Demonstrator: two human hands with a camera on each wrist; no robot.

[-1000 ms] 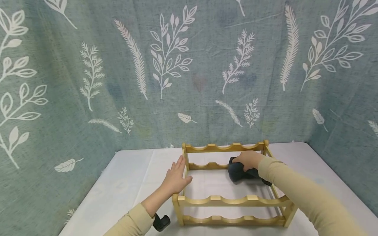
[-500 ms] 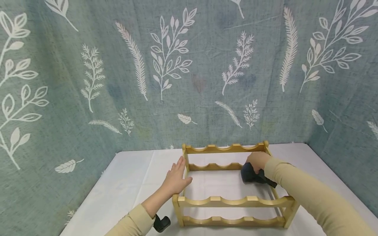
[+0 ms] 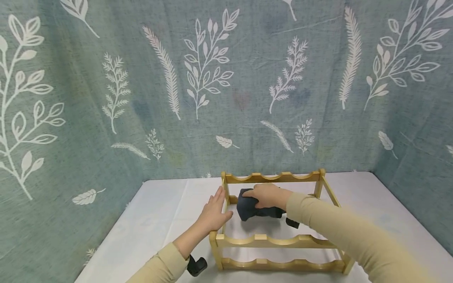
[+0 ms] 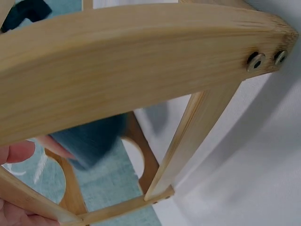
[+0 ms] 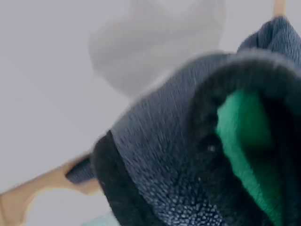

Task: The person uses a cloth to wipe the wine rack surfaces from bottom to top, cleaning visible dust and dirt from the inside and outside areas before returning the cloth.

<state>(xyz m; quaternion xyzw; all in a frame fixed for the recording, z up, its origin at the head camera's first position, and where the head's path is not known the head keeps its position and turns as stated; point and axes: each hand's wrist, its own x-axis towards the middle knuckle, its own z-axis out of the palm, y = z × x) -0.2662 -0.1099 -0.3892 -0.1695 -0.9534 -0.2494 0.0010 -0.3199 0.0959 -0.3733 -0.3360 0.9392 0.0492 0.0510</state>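
Observation:
A light wooden rack with scalloped rails [image 3: 279, 241] stands on the white table. My right hand [image 3: 270, 195] grips a folded dark navy cloth [image 3: 246, 205] inside the rack, low beside the back rails; whether it touches the lower rail is hard to tell. In the right wrist view the cloth [image 5: 160, 141] fills much of the frame, with black edging and a green inner side. My left hand [image 3: 212, 214] rests on the rack's left side rail, fingers straight and thumb apart. The left wrist view shows only parts of fingers [image 4: 19, 214] near the wooden bars.
White cloth covers the table [image 3: 170, 208] around the rack. A blue-green curtain [image 3: 219, 98] with white leaf prints hangs behind and at both sides. Small black wrist cameras sit under the left wrist [image 3: 196, 266] and right wrist [image 3: 292, 223].
My right hand first went right with the cloth along the rack's back, then swept left, close to the left end. My left hand stayed on the side rail.

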